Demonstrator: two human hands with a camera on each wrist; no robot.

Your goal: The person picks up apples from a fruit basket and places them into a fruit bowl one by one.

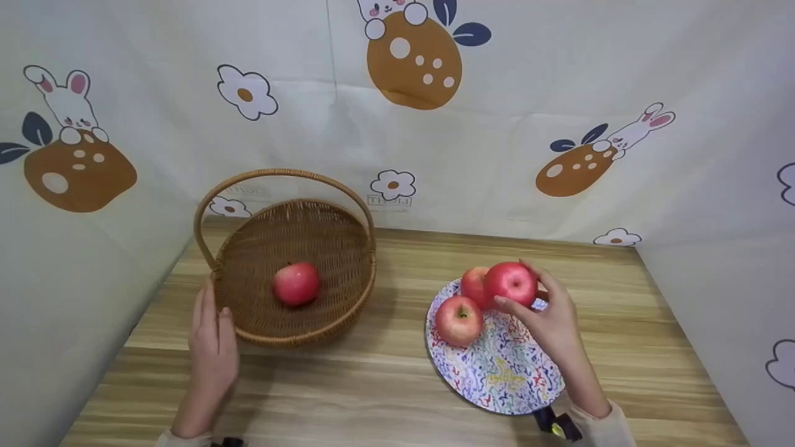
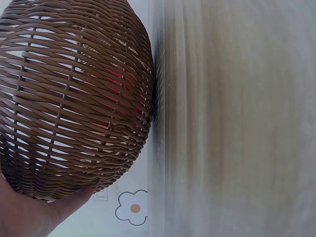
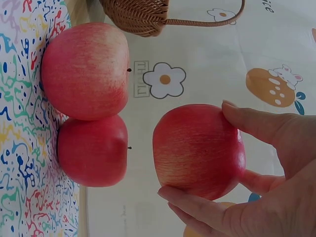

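Observation:
My right hand point(image 1: 556, 316) grips a red apple point(image 1: 510, 284) between thumb and fingers. In the right wrist view, this apple point(image 3: 200, 152) is raised, apart from two others. Those two, a yellowish-red apple point(image 1: 459, 321) and a partly hidden apple point(image 1: 474, 285), sit together on a round plate point(image 1: 509, 379) with a colourful squiggle pattern. My left hand point(image 1: 212, 347) rests with fairly straight fingers against the left side of a brown wicker basket point(image 1: 295, 339); its thumb point(image 2: 74, 202) touches the weave in the left wrist view. One red apple point(image 1: 297, 284) lies inside the basket.
The basket's tall arched handle point(image 1: 282, 174) stands upright over it. Both basket and plate stand on a wood-grain table point(image 1: 348, 397). A pale sheet point(image 1: 310, 136) printed with rabbits, fruit and flowers hangs behind and at both sides.

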